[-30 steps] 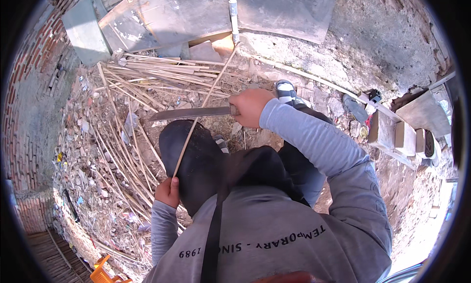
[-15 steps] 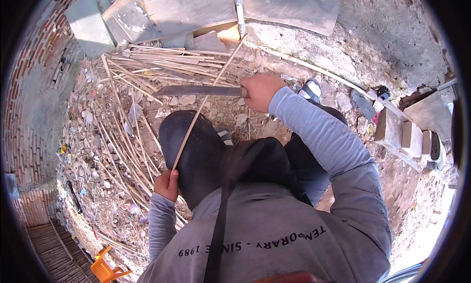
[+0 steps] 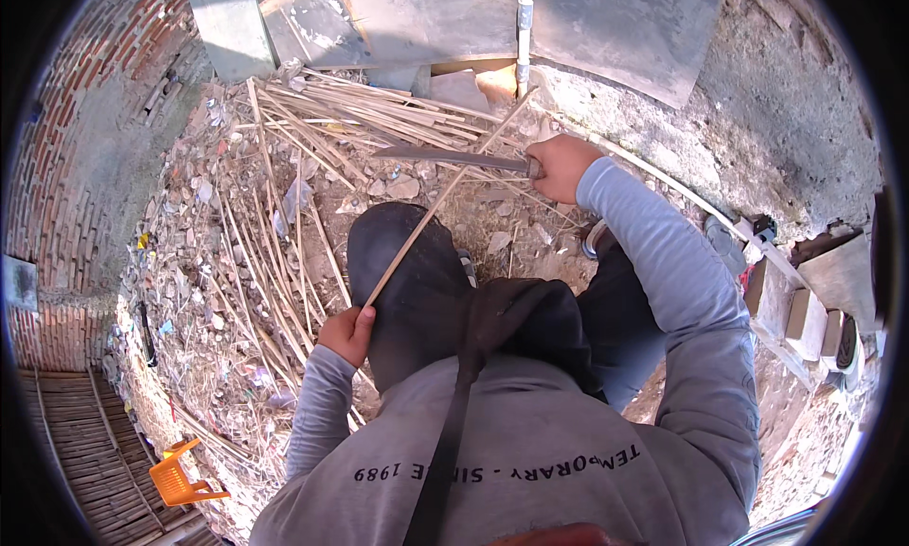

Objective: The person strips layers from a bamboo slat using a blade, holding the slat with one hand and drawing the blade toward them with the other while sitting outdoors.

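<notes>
Your left hand (image 3: 347, 334) grips the stick (image 3: 417, 239), near end; your closed right hand (image 3: 565, 169) holds the knife (image 3: 436, 155) across the far half.

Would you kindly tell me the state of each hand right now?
Left hand: closed, holding a thin wooden strip.
Right hand: closed, holding a long-bladed knife.

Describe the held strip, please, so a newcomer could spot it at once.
Find the dark-clad left knee. A long, thin tan strip slants across it, rising from the left hand. Unlike the similar loose strips on the ground, it is gripped.
</notes>
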A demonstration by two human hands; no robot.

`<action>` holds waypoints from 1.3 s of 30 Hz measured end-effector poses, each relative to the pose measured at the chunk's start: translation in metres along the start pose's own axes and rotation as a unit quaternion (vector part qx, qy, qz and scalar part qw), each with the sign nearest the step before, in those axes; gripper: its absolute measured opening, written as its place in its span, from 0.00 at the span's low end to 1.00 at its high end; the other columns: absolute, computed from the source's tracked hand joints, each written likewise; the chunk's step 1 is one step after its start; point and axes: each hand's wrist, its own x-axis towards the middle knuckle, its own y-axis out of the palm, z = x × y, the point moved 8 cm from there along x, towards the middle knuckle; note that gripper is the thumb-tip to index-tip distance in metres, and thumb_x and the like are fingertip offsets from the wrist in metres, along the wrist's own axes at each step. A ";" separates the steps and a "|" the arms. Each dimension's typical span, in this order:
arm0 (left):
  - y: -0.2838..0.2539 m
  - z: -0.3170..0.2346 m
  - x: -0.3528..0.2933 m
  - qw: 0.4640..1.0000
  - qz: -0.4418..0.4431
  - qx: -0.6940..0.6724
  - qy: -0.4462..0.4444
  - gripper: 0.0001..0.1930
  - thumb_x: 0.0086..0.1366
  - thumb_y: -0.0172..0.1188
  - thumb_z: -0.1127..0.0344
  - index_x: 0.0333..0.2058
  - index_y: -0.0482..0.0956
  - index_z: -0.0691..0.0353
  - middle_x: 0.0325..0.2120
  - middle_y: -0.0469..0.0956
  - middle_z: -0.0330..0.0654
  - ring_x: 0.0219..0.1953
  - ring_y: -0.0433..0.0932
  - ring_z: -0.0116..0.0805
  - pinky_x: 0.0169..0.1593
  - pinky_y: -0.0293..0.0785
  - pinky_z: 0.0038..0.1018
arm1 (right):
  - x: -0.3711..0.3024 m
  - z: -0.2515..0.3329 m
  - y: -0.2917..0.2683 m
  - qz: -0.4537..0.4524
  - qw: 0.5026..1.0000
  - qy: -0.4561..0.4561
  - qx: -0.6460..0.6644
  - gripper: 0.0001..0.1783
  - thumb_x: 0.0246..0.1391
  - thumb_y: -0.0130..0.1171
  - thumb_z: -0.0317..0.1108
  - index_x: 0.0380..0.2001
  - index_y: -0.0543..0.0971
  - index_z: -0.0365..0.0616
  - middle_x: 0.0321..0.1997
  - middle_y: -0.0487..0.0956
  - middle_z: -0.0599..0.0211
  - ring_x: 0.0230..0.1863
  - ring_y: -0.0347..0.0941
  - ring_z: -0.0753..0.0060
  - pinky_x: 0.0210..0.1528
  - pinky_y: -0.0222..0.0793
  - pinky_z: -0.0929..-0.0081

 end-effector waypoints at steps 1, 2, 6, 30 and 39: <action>0.000 0.000 -0.001 1.000 0.005 -0.006 -0.003 0.32 0.69 0.42 0.39 0.23 0.73 0.66 0.17 0.72 0.56 0.26 0.74 0.59 0.30 0.67 0.44 | -0.001 0.008 0.000 0.002 1.000 -0.001 0.001 0.14 0.42 0.62 0.38 0.30 0.77 0.42 0.28 0.79 0.52 0.36 0.77 0.46 0.41 0.72 0.54; 0.000 0.000 -0.002 1.000 0.009 -0.012 -0.007 0.32 0.69 0.42 0.40 0.23 0.73 0.66 0.17 0.72 0.56 0.25 0.74 0.59 0.30 0.67 0.44 | -0.002 0.021 0.003 0.015 0.999 -0.033 -0.005 0.14 0.42 0.63 0.38 0.30 0.77 0.41 0.27 0.79 0.52 0.36 0.77 0.46 0.41 0.72 0.54; 0.005 0.004 0.000 0.998 0.012 -0.058 0.023 0.31 0.70 0.42 0.42 0.24 0.73 0.68 0.16 0.71 0.54 0.22 0.72 0.52 0.29 0.66 0.40 | 0.010 0.007 0.012 0.060 0.998 -0.003 0.033 0.14 0.41 0.60 0.37 0.33 0.79 0.43 0.33 0.80 0.52 0.41 0.77 0.48 0.47 0.72 0.57; 0.010 0.006 0.001 0.986 0.062 -0.153 -0.038 0.32 0.71 0.43 0.42 0.32 0.77 0.72 0.19 0.71 0.38 0.26 0.68 0.26 0.32 0.66 0.27 | 0.034 -0.016 0.013 0.029 0.998 0.026 0.051 0.14 0.42 0.59 0.37 0.34 0.80 0.45 0.36 0.81 0.53 0.41 0.77 0.49 0.46 0.72 0.60; 0.003 0.008 0.007 0.994 0.015 -0.106 0.015 0.31 0.70 0.44 0.42 0.29 0.76 0.70 0.16 0.71 0.46 0.23 0.69 0.35 0.32 0.67 0.34 | 0.018 -0.002 0.014 0.039 0.999 0.020 0.021 0.14 0.42 0.59 0.36 0.35 0.80 0.45 0.36 0.81 0.53 0.42 0.77 0.50 0.49 0.72 0.59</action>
